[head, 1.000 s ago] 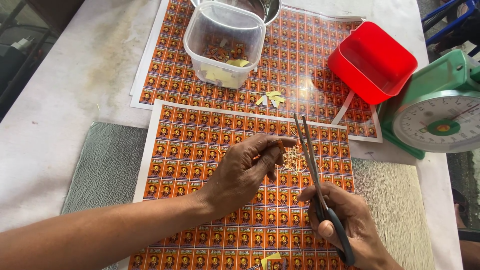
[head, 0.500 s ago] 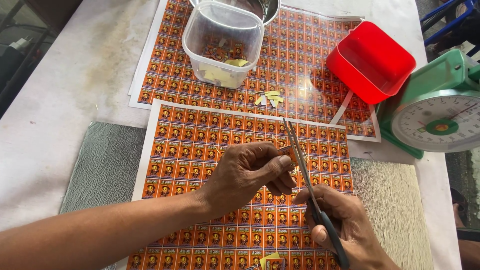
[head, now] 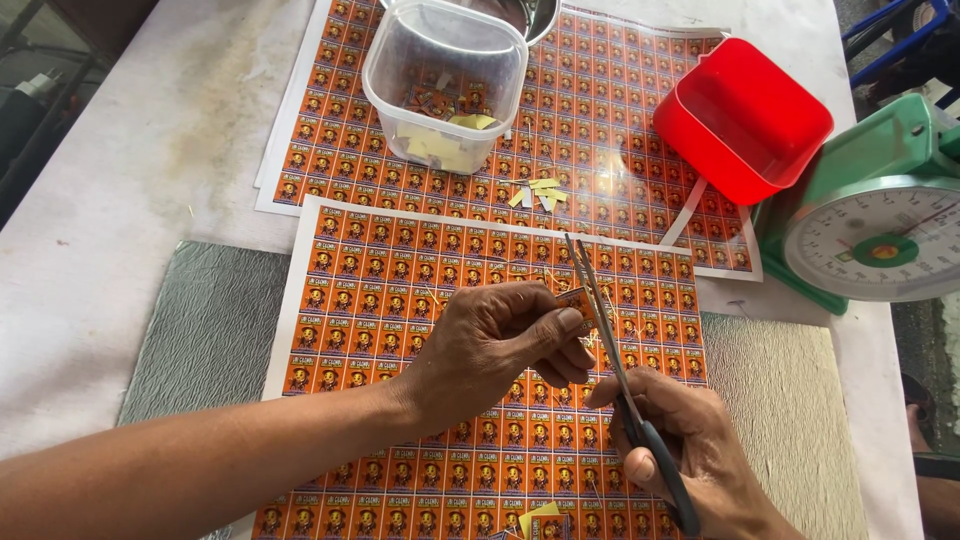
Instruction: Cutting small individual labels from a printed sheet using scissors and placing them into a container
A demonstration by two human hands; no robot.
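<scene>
A small orange label [head: 577, 303] is pinched by the left hand [head: 495, 350]; scissors [head: 625, 390] are gripped by the right hand [head: 690, 450], above printed label sheets [head: 400, 300] on the white table [head: 130, 180].

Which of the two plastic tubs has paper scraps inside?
The clear plastic tub at the top, holding yellowish paper scraps; the red plastic tub beside the scale looks empty.
</scene>
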